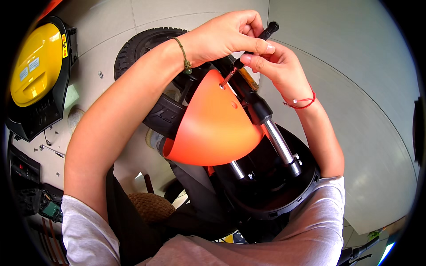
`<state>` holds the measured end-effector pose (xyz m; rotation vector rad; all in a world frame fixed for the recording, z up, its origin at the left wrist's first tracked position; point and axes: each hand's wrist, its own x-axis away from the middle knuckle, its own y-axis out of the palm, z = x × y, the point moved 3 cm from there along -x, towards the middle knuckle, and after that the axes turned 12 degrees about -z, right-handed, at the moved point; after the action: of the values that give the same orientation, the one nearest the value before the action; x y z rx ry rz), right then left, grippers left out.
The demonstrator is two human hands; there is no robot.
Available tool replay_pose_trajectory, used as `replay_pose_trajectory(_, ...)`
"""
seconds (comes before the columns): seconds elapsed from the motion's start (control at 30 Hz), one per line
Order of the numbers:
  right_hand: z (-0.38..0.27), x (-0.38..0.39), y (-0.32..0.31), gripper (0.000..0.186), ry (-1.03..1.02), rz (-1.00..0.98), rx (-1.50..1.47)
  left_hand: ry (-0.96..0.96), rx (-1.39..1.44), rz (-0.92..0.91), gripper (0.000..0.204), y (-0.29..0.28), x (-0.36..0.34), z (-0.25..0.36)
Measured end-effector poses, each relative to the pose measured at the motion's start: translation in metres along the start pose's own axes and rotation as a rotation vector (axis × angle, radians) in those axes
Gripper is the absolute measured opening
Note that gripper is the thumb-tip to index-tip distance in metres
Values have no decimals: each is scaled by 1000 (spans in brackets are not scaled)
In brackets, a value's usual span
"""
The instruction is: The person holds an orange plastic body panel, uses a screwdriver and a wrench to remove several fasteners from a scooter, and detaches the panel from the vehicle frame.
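A black-handled screwdriver slants down to the left, and both my hands are closed on it. My left hand wraps its fingers round the upper handle. Lower on the handle, my right hand pinches it between thumb and fingers. The tip meets a screw hole near the upper edge of a curved orange fender. Another small round hole shows in the fender beside it. A black-and-chrome fork leg runs along the fender's right side. Behind it is a black tyre, partly covered by my left arm.
A yellow-and-black cover lies at the far left. Loose screws and a thin metal tool are on the tiled floor. A black round shell sits close to my body. Below my left arm is a woven seat.
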<state>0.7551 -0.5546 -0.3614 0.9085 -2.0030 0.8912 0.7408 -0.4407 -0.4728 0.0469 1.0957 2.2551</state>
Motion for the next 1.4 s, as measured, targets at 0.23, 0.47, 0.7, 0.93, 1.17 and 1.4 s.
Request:
replay_pose_trajectory(0.23,1,0,-2,29,4,-19,-16,-54,45,-48,23,5,1,4)
replay_pose_trajectory(0.47,-1,0,-1,29,-29,-59,65,-11,7,-53,26,-4,1,-2)
replay_pose_trajectory(0.7,1,0,-2,23,-98,-35,-4,24,12,-49,26,1,-1,1)
replay_pose_trajectory(0.93,3,-1,2,22,-48,-100,-39,-3,80,-66,30,0,2,4)
replay_pose_trajectory(1.17,3,0,1,25,-45,-64,12,-20,53,6,29,2,-1,0)
replay_pose_trajectory(1.4,0,-2,3,24,-36,-149,-63,-50,27,-31,29,-1,2,2)
